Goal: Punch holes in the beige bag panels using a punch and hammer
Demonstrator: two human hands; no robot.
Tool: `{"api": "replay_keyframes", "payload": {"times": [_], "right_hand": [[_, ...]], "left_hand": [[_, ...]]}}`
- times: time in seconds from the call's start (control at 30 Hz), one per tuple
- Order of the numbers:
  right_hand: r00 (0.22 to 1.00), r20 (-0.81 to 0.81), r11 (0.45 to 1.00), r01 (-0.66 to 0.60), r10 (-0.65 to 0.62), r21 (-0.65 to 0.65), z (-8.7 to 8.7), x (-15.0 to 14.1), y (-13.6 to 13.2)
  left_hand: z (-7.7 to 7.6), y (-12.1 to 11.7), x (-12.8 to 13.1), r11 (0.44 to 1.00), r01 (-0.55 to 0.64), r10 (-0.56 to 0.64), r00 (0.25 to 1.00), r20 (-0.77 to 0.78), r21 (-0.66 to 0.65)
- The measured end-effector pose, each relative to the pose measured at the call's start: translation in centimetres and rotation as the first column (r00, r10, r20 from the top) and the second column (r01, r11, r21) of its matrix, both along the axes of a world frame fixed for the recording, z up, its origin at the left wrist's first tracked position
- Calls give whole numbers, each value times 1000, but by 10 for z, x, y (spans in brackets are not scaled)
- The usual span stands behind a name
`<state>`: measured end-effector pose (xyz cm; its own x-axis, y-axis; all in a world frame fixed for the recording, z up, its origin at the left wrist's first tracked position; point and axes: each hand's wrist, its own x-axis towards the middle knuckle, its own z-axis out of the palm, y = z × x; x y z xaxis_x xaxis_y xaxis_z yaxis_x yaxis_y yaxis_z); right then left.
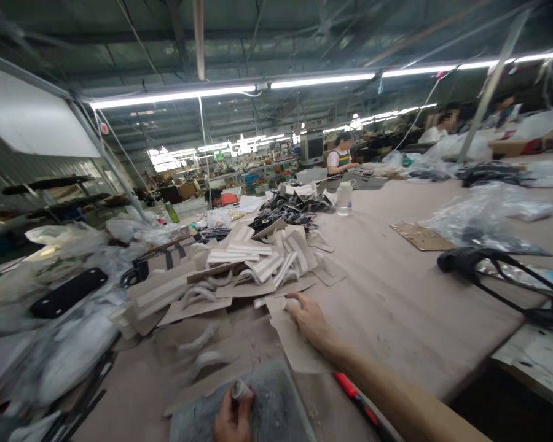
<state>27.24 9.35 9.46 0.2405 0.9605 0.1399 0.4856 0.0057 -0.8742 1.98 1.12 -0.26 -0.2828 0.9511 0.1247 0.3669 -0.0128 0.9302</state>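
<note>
At the bottom, my left hand is closed around a small pale cylinder, perhaps a roll or spool. It is over a grey, worn flat board. My right hand has its fingers curled on the upper part of a beige cut panel, which lies angled on the table. A small white piece shows by the panel's top edge. Beyond both hands rises a heap of beige panels with white strips. Under my right forearm lies a red and black tool, partly hidden.
Dark fabric pieces are piled behind the beige heap, beside a clear plastic bottle. Plastic bags crowd the left side. A black strap-like frame lies at the table's right edge. A co-worker sits farther back.
</note>
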Motion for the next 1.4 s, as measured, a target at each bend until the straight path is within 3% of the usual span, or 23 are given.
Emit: {"api": "replay_keyframes", "payload": {"times": [0.1, 0.2, 0.37, 0.63, 0.73, 0.9, 1.0, 1.1, 1.23, 1.4], "right_hand": [[987, -117, 993, -110, 113, 30, -12, -42, -66], [971, -162, 984, -175, 176, 22, -35, -75, -122], [965, -188, 977, -199, 182, -74, -68, -96, -167], [984, 108, 985, -126, 139, -121, -65, -98, -166], [985, 124, 987, -101, 117, -128, -68, -100, -164], [997, 57, 997, -56, 59, -54, -77, -106, -159], [991, 126, 998, -35, 40, -43, -74, -108, -159], [971, 219, 995, -93, 96, -24, -69, -101, -158], [941, 260, 955, -260, 218, 139, -74, -86, -155], [929, 320, 959, -244, 187, 146, -85, -79, -153]], "left_hand": [[14, -7, 0, 1000, 24, -24, 998, -58, 0], [18, -11, -1, 997, -56, 58, 998, -29, 53], [8, -14, -1, 995, -71, 62, 991, 118, 75], [27, 8, 20, 964, 239, -259, 943, 209, 116], [27, 13, 30, 933, 345, -359, 912, 200, 102], [14, 11, 33, 936, 350, -350, 900, 261, 47], [10, 11, 32, 937, 347, -344, 891, 297, 43], [10, 12, 33, 936, 350, -343, 880, 328, 40], [10, 12, 35, 941, 335, -331, 885, 329, 46], [11, 13, 34, 939, 339, -339, 886, 315, 57]]}}
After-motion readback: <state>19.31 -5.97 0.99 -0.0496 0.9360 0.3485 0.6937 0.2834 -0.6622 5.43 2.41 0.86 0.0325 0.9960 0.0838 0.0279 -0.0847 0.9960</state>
